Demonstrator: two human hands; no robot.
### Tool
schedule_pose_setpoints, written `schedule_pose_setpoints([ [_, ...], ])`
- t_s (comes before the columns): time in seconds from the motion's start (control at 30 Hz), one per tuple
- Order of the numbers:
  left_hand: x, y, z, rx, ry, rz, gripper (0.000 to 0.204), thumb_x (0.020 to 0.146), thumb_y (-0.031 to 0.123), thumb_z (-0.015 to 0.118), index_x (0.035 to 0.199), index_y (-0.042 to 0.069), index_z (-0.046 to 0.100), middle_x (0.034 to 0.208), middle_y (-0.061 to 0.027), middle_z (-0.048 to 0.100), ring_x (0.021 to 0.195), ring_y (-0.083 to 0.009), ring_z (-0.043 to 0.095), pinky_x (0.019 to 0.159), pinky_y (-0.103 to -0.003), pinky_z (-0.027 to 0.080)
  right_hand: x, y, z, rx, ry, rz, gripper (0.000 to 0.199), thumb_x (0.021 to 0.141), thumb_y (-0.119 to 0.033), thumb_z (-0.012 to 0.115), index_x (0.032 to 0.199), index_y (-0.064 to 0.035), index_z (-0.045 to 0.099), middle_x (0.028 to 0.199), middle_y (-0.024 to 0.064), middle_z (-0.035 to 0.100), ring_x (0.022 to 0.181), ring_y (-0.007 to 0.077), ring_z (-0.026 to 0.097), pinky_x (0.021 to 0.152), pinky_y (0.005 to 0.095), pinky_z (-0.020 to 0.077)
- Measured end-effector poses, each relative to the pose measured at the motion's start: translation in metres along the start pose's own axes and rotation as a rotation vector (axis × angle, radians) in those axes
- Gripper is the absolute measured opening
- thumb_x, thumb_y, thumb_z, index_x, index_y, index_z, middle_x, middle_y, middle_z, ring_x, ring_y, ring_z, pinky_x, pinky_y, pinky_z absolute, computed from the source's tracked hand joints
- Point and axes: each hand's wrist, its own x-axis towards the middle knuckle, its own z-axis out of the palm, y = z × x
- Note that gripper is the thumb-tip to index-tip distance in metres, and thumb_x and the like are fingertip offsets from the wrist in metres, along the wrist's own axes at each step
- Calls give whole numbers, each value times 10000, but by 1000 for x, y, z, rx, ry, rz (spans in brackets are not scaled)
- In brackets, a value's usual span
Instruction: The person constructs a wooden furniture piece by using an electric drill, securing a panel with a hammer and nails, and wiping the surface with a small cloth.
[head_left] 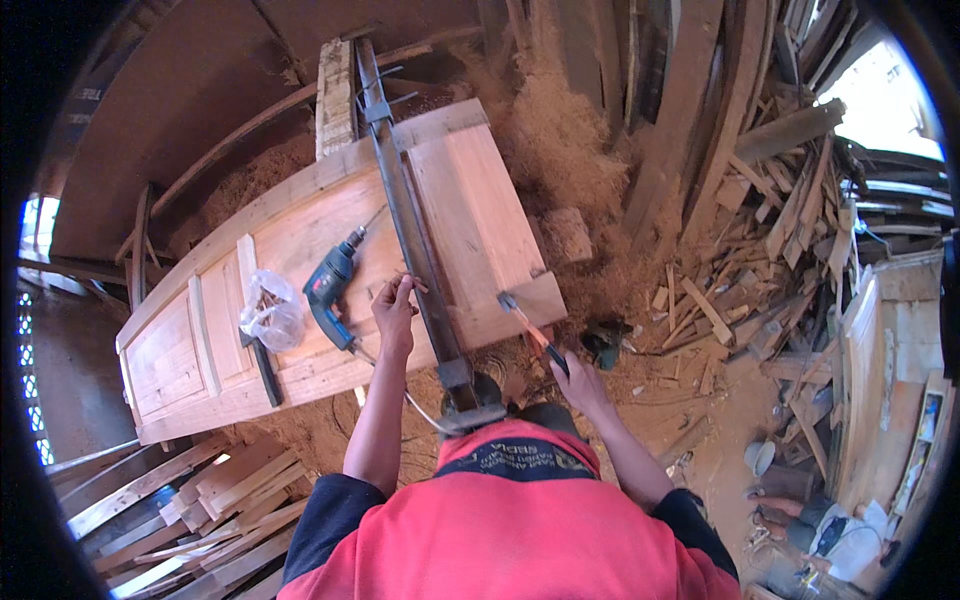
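Note:
A panelled wooden door lies flat before me, with a long metal bar clamp across it. My right hand grips the dark end of a hammer with an orange handle. The hammer's metal head is over the door's near right corner. Beside the clamp bar, my left hand is closed in a pinch, with what looks like a small thin wooden peg at the fingertips. Left of that hand, a teal power drill with a long bit rests on the door.
A clear plastic bag of small sticks and a dark flat bar lie on the door. Cut boards are stacked at lower left. Scrap wood and sawdust cover the ground at right and beyond. Another person sits at lower right.

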Motion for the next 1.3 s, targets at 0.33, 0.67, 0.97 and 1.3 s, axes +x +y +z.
schedule_pose_setpoints([
  [0.33, 244, 42, 38, 406, 36, 548, 147, 935, 133, 670, 1034, 27, 694, 884, -72, 724, 819, -127, 683, 747, -289, 519, -7, -12, 15, 309, 75, 11, 372, 995, -397, 553, 955, -28, 584, 716, 212, 625, 710, 429, 648, 617, 502, 473],
  [0.67, 370, 62, 82, 874, -33, 739, 274, 870, 375, 729, 1032, 157, 763, 988, -69, 733, 949, -306, 687, 800, -424, 531, 20, -19, 38, 369, 89, 167, 341, 1005, -306, 587, 839, -9, 564, 688, 90, 517, 630, 189, 519, 582, 361, 415],
  [0.97, 396, 44, 84, 884, -46, 706, 294, 884, 395, 702, 1101, 197, 717, 983, -92, 746, 909, -319, 712, 766, -441, 561, 43, -27, 50, 419, 75, 201, 381, 997, -390, 576, 955, -12, 595, 654, 107, 562, 603, 241, 583, 562, 401, 436],
  [1.3, 387, 53, 82, 1091, -123, 668, 231, 835, 361, 736, 949, 162, 758, 1047, -88, 722, 960, -320, 690, 834, -435, 550, 131, -100, 23, 430, 126, -17, 341, 1015, -332, 560, 1011, 6, 601, 691, 109, 547, 654, 216, 544, 599, 383, 435],
])
